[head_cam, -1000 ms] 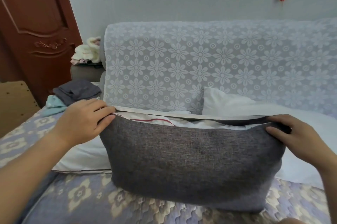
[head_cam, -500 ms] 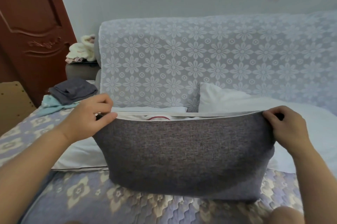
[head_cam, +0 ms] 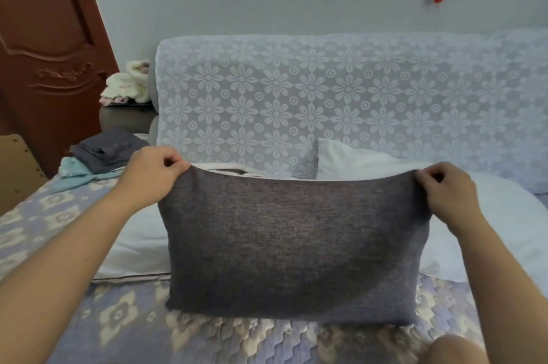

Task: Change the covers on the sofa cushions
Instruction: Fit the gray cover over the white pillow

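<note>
A dark grey cushion cover [head_cam: 293, 242] is standing upright on the quilted, flower-patterned sofa seat [head_cam: 89, 319], bulging with the filling inside it. Along its open top edge a pale lining strip is showing, and a sliver of the white cushion inner [head_cam: 252, 174] is peeking out just left of the middle; the rest of the inner is hidden within the cover. The person's left hand [head_cam: 152, 178] is pinching the top left corner of the cover, fingers curled round the cloth. The right hand [head_cam: 444, 194] is gripping the top right corner in the same way, and the edge is stretching taut between the two. Just behind the cover, a bare white pillow [head_cam: 489, 215] is lying on the seat, reaching out past both of its sides. Behind that, the sofa back [head_cam: 326, 91] is wearing a pale lace throw with a daisy pattern. On the seat's far left, folded dark grey fabric [head_cam: 109, 148] is resting on a light blue cloth [head_cam: 74, 172]. A brown wooden door [head_cam: 44, 52] is standing at the left.
</note>
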### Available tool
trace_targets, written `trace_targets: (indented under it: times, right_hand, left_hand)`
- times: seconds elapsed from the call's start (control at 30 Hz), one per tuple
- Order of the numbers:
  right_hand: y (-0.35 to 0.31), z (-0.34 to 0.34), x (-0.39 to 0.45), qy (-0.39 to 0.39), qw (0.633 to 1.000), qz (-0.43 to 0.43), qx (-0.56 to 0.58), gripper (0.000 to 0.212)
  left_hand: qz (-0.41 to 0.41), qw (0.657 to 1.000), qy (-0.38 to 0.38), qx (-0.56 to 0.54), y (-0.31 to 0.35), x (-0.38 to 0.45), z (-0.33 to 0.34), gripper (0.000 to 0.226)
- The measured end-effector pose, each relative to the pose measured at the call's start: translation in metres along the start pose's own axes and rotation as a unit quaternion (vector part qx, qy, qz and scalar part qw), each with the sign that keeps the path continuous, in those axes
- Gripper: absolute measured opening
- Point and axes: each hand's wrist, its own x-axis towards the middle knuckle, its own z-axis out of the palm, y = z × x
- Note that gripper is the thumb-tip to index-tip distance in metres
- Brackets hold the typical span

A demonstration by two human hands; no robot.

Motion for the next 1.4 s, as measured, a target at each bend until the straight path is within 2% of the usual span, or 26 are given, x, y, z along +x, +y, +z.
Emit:
trace_targets:
  times: [0.1,0.13,0.17,0.23,0.27,0.33,0.4,0.43,0.53,0.6,0.67,0.73,0.8,0.9,0.97,1.07,1.13,1.2,1.27,1.3,1.4]
  right_hand:
    - [-0.015,-0.023,-0.002,0.140,0.987,-0.025,0.070,0.015]
    - [-0.022,-0.024,-0.001,0.160,0.984,-0.038,0.074,0.015]
    - [-0.030,-0.022,0.003,0.147,0.986,-0.047,0.059,0.013]
    - [-0.034,-0.010,-0.001,0.040,0.999,-0.024,-0.017,0.006]
    - [-0.036,-0.006,0.004,0.031,0.999,-0.013,-0.022,0.005]
    - [-0.029,-0.013,0.010,0.097,0.995,0.005,-0.011,0.009]
    - [-0.007,-0.028,0.012,0.170,0.985,0.021,-0.022,0.019]
    - [-0.001,-0.033,0.013,0.177,0.983,0.029,-0.039,0.021]
    - [-0.002,-0.032,0.019,0.127,0.983,0.059,-0.115,0.025]
    - [-0.021,-0.018,0.007,0.118,0.981,0.031,-0.152,0.033]
    - [-0.053,0.006,-0.020,0.087,0.988,-0.074,-0.108,0.031]
    - [-0.088,0.036,-0.061,-0.048,0.986,-0.158,-0.023,0.023]
    - [-0.121,0.068,-0.101,-0.153,0.953,-0.260,0.028,0.020]
    - [-0.156,0.110,-0.135,-0.217,0.907,-0.356,0.055,0.020]
    - [-0.169,0.129,-0.144,-0.226,0.908,-0.352,0.035,0.007]
    - [-0.165,0.139,-0.154,-0.244,0.916,-0.318,-0.008,0.020]
    - [-0.157,0.138,-0.159,-0.253,0.911,-0.326,0.000,0.023]
    - [-0.153,0.131,-0.162,-0.274,0.897,-0.346,0.016,0.021]
    - [-0.155,0.129,-0.160,-0.266,0.878,-0.397,-0.005,0.017]
    - [-0.154,0.129,-0.155,-0.272,0.871,-0.410,-0.006,0.022]
    - [-0.154,0.128,-0.139,-0.361,0.852,-0.380,-0.002,0.045]
  left_hand:
    - [0.003,0.991,0.071,-0.110,0.007,-0.003,-0.017,0.019]
    - [-0.006,0.991,0.074,-0.114,0.006,-0.002,-0.021,0.019]
    - [-0.018,0.995,0.053,-0.079,0.008,0.004,-0.021,0.020]
    - [-0.053,0.996,-0.057,0.039,0.012,0.004,-0.012,0.023]
    - [-0.047,0.994,-0.074,0.064,0.021,0.007,-0.009,0.024]
    - [-0.014,0.998,-0.052,0.045,0.036,0.000,-0.005,0.025]
    - [0.014,1.000,-0.008,-0.025,0.047,-0.016,-0.014,0.025]
    - [0.028,0.998,0.000,-0.052,0.052,-0.020,-0.018,0.023]
    - [0.067,0.996,-0.052,-0.024,0.066,-0.031,-0.014,0.018]
    - [0.053,0.994,-0.096,-0.018,0.060,-0.035,0.006,0.018]
    - [0.029,0.994,-0.105,-0.029,0.048,-0.043,0.026,0.018]
    - [0.011,0.994,-0.068,-0.082,0.037,-0.045,0.033,0.018]
    - [0.011,0.990,-0.054,-0.128,0.035,-0.049,0.030,0.016]
    - [0.031,0.983,-0.055,-0.170,0.034,-0.061,0.023,0.013]
    - [0.022,0.980,-0.048,-0.194,0.029,-0.070,0.017,0.013]
    - [-0.012,0.970,-0.034,-0.240,0.014,-0.083,0.019,0.018]
    - [-0.066,0.951,-0.018,-0.302,-0.001,-0.094,0.027,0.025]
    - [-0.119,0.924,0.016,-0.364,-0.010,-0.105,0.038,0.016]
    - [-0.135,0.908,0.072,-0.391,-0.010,-0.112,0.046,0.011]
    - [-0.139,0.898,0.099,-0.405,-0.008,-0.114,0.050,0.010]
    - [-0.144,0.871,0.147,-0.447,-0.001,-0.115,0.053,0.017]
